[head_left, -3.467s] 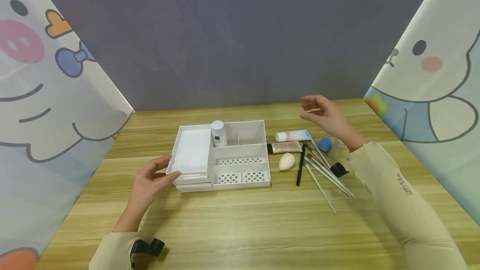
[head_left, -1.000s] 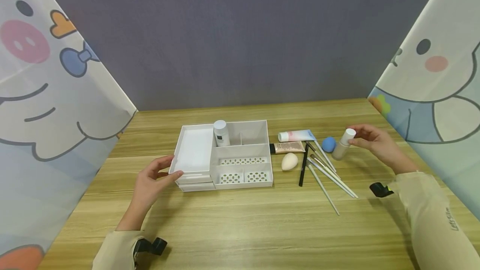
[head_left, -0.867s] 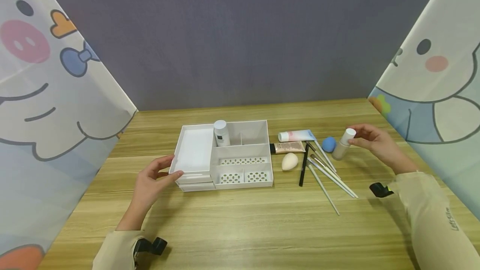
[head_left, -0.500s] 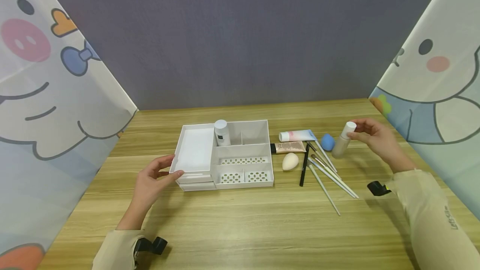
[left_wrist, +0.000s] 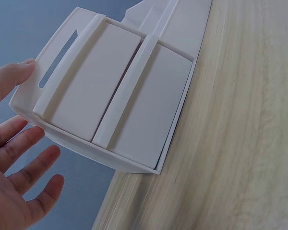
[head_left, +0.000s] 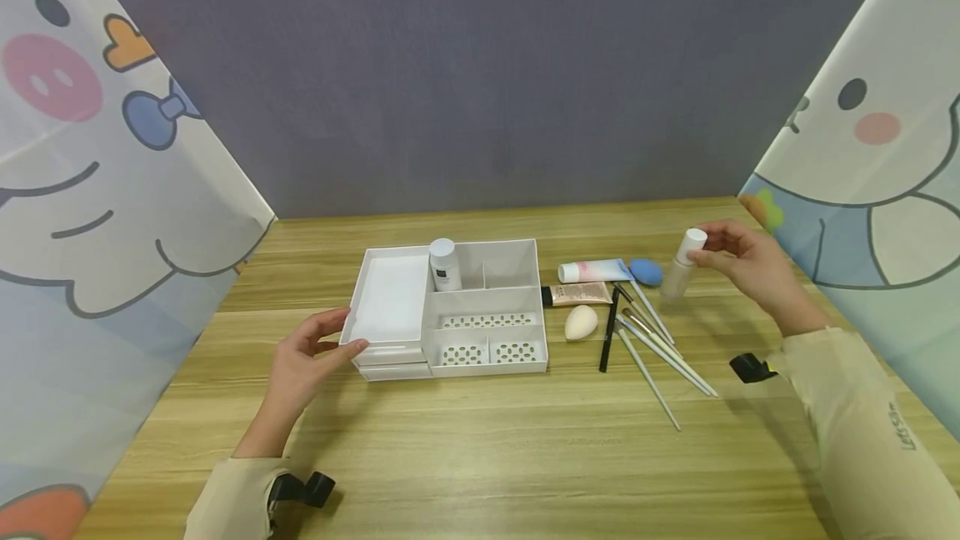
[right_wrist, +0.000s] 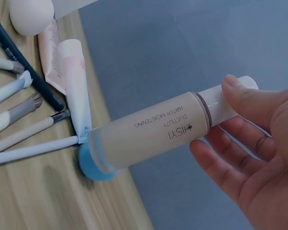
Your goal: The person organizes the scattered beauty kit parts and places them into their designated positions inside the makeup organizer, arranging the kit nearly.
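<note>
My right hand [head_left: 757,273] pinches the white cap of a frosted foundation bottle [right_wrist: 153,129] between thumb and fingers. The bottle hangs tilted, its base toward the blue makeup sponge [head_left: 647,272], which it partly covers in the right wrist view. My left hand [head_left: 303,365] holds the near left corner of a white makeup organizer [head_left: 536,307], thumb on the front and fingers along the side. The left wrist view shows two drawers pushed in and a slotted handle edge [left_wrist: 62,52] by the thumb. One white-capped bottle [head_left: 444,267] stands in the organizer's back compartment.
Right of the organizer lie a white-blue tube [head_left: 596,271], a beige tube [head_left: 581,294], a cream egg-shaped sponge [head_left: 581,323], a black pencil [head_left: 608,336] and several makeup brushes [head_left: 663,348]. A grey partition [head_left: 480,82] rises behind the table.
The right hand, above the table before, came to grip the foundation bottle's cap and has raised the bottle away from the person. The blue sponge has shifted left and tipped. The left hand stays put.
</note>
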`<state>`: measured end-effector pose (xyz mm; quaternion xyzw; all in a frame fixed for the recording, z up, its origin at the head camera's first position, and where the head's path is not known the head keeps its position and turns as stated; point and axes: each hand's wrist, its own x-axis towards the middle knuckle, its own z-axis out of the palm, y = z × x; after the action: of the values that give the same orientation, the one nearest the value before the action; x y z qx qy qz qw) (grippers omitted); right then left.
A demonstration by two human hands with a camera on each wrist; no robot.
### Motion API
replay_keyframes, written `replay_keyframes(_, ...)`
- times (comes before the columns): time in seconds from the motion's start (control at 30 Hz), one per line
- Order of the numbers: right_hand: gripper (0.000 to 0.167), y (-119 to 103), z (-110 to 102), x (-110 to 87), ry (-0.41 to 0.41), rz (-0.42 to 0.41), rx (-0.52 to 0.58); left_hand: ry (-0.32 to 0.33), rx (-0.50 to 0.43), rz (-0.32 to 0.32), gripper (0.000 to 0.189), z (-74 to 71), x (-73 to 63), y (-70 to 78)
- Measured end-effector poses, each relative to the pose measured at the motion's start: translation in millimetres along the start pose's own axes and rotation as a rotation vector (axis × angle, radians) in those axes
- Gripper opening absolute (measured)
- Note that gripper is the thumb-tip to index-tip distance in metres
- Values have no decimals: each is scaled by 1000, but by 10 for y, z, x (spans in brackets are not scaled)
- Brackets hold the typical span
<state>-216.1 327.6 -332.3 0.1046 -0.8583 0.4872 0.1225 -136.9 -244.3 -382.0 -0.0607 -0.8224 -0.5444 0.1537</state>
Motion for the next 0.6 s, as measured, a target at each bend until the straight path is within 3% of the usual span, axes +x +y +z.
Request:
replay_keyframes(0.3,25,-117,27,72,-11,23,-52,-1,3,-8,43,2,3,7)
replay_keyframes(0.6,23,-207,117,147,8,-14,27,-4,6,-12,43,-3,0,9)
